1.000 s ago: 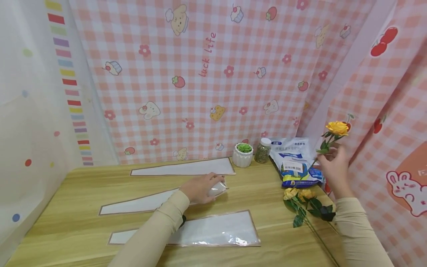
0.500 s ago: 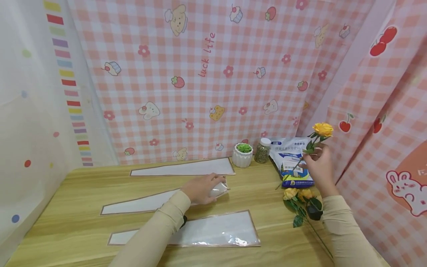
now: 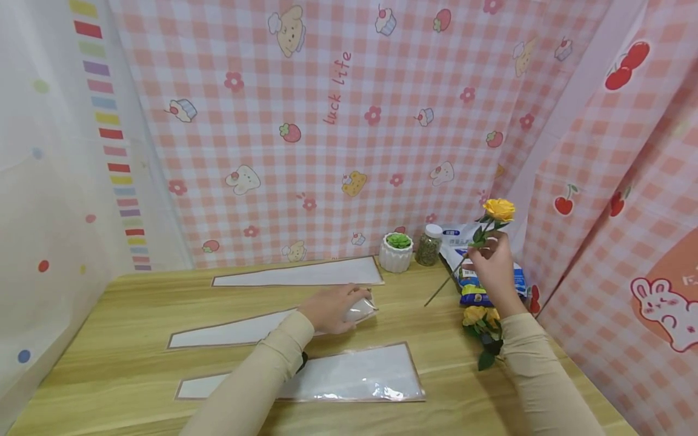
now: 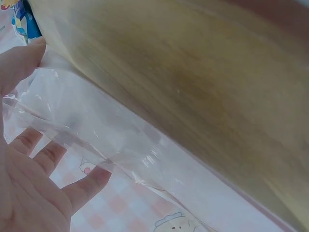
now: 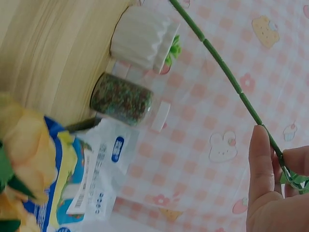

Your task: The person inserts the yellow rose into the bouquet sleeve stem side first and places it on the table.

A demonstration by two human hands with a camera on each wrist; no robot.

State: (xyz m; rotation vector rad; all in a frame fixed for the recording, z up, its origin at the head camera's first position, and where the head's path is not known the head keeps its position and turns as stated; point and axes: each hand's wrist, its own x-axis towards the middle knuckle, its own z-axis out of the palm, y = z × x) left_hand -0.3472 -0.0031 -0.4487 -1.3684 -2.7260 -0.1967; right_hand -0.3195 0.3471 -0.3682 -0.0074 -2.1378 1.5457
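My right hand point(image 3: 496, 275) pinches a yellow artificial rose point(image 3: 499, 210) by its stem just below the leaves. The bloom points up, and the bare stem slants down to the left, its end above the table. In the right wrist view, the green stem point(image 5: 223, 65) runs between thumb and fingertips. My left hand point(image 3: 329, 307) holds the wide end of a clear and white plastic flower sleeve point(image 3: 360, 310), which bulges up off the table. In the left wrist view, the thumb lies on one side of the sleeve's film point(image 4: 96, 113), the fingers on the other.
Two more flat sleeves, one behind point(image 3: 305, 274) and one in front point(image 3: 360, 375), lie on the table point(image 3: 109, 339). Yellow roses point(image 3: 475, 316) lie under my right forearm. A white succulent pot point(image 3: 396, 257), jar point(image 3: 429, 247) and fertilizer bags point(image 3: 471, 281) stand at the back right.
My right hand has carried the rose left, from beyond the bags to in front of them, toward the sleeve. My left hand stays nearly still, holding the sleeve end.
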